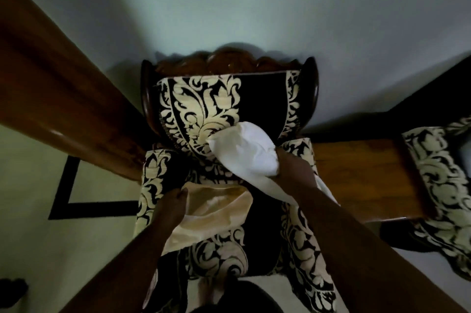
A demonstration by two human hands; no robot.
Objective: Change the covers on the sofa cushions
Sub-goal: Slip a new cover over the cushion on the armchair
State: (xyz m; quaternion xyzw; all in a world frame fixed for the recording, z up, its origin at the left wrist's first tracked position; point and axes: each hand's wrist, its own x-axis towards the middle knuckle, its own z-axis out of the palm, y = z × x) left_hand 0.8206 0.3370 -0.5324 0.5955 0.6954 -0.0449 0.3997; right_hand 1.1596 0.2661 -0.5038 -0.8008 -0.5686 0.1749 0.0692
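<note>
My left hand [171, 207] pinches the rim of the cream cover [214, 213], a soft, wrinkled fabric held open like a pouch over the seat of the armchair [204, 108], which has dark upholstery with a pale leaf pattern and a carved wooden back. My right hand [293, 167] grips the white cushion [244, 149], plump and smooth, its rounded corner pointing at the backrest. A polished wooden side table [362, 175] stands at right.
</note>
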